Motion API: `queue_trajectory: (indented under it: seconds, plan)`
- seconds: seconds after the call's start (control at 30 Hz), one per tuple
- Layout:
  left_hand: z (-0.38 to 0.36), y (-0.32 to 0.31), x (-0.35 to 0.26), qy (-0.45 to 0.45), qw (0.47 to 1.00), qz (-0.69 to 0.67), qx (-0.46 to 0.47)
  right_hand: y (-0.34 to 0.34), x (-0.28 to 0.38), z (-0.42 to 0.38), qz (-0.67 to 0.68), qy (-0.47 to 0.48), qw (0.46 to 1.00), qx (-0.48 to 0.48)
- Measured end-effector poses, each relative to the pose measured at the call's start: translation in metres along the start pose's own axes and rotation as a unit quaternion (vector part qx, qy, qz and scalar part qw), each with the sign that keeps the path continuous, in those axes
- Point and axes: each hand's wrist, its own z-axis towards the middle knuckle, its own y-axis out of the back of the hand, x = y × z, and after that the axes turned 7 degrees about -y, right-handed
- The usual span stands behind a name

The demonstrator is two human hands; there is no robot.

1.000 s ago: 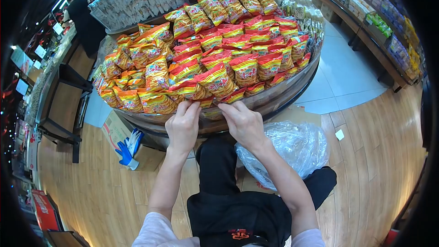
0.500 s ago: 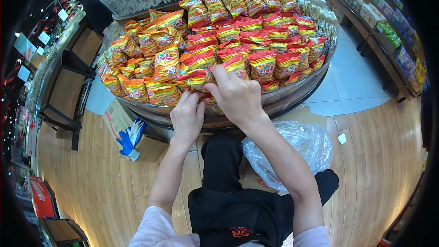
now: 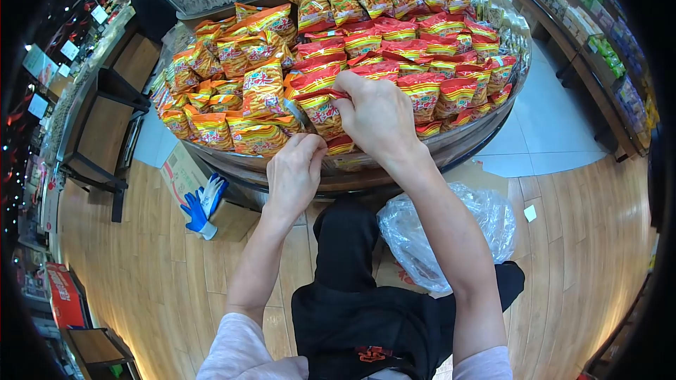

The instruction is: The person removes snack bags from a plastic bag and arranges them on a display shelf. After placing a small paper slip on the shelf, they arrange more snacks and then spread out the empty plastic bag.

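Observation:
My right hand is closed on the top edge of a red-and-yellow snack bag at the front of a rounded display bin. Just below and left of it, my left hand has its fingers pinched together near the bin's rim; what they hold is hidden. A narrow greyish strip runs down between the orange bags and the bag in my right hand, ending close to my left fingertips. Orange snack bags fill the bin's left side, and red-topped bags stand in rows on the right.
A cardboard box with blue-and-white gloves on it stands on the floor at left. Crumpled clear plastic lies by my right knee. Shelves line the right side, and wooden stools stand at left.
The front red-topped bag has tilted upright in my right hand, exposing the greyish strip beside it. My right hand has shifted slightly right. The whole view has shifted a little.

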Motion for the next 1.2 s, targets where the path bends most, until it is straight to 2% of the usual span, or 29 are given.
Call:
queue_trajectory:
  seconds: [0.1, 0.17, 0.33, 0.4, 0.5, 0.63, 0.7, 0.73, 0.8, 0.87, 0.9, 0.97, 1.1, 1.17, 1.2]
  plan:
    - [0.0, -0.001, 0.0, -0.003, 0.999, -0.032, -0.028, 0.001, -0.002, 0.001, 0.017, 0.0, 1.0, 0.008]
    - [0.002, -0.001, 0.0, 0.124, 0.985, -0.118, -0.025, -0.004, -0.008, -0.001, 0.076, 0.027, 0.996, -0.029]
    - [-0.002, -0.007, 0.003, 0.2, 0.971, -0.129, 0.006, -0.004, -0.012, 0.0, 0.114, 0.025, 0.993, -0.027]
    - [-0.007, -0.013, 0.009, 0.116, 0.988, -0.098, -0.032, -0.005, -0.013, 0.0, 0.121, 0.023, 0.992, -0.024]
    - [-0.008, -0.015, 0.013, 0.147, 0.982, -0.116, -0.015, -0.005, -0.013, 0.0, 0.124, 0.022, 0.992, -0.03]
    - [-0.012, -0.016, 0.004, 0.152, 0.976, -0.152, -0.042, -0.006, -0.014, 0.0, 0.135, 0.021, 0.99, -0.031]
    - [-0.02, -0.023, 0.004, 0.034, 0.987, -0.11, -0.112, -0.007, -0.016, -0.002, 0.129, 0.023, 0.991, -0.032]
    - [-0.021, -0.024, 0.006, 0.036, 0.987, -0.111, -0.111, -0.008, -0.016, -0.002, 0.121, 0.037, 0.991, -0.04]
    - [-0.019, -0.022, 0.013, -0.121, 0.977, -0.023, -0.175, -0.007, -0.015, -0.001, 0.111, 0.054, 0.991, -0.051]
    - [-0.009, -0.006, 0.017, -0.179, 0.97, 0.008, -0.164, -0.001, -0.013, -0.001, 0.098, 0.024, 0.995, -0.001]
    - [-0.003, -0.003, 0.018, -0.185, 0.97, 0.01, -0.157, 0.004, -0.012, 0.001, 0.097, 0.022, 0.995, 0.0]
    - [0.001, -0.001, 0.019, -0.191, 0.97, 0.017, -0.15, 0.015, -0.006, 0.009, 0.073, -0.03, 0.991, 0.104]
    - [0.001, -0.002, 0.011, -0.127, 0.984, -0.018, -0.121, 0.011, -0.009, 0.007, -0.003, 0.005, 0.997, 0.077]
    - [-0.006, -0.004, 0.01, -0.096, 0.988, -0.065, -0.098, 0.021, -0.011, 0.004, 0.11, 0.022, 0.984, 0.139]
    - [-0.004, -0.006, 0.008, -0.097, 0.988, -0.069, -0.097, 0.026, -0.012, 0.002, 0.108, 0.019, 0.984, 0.138]
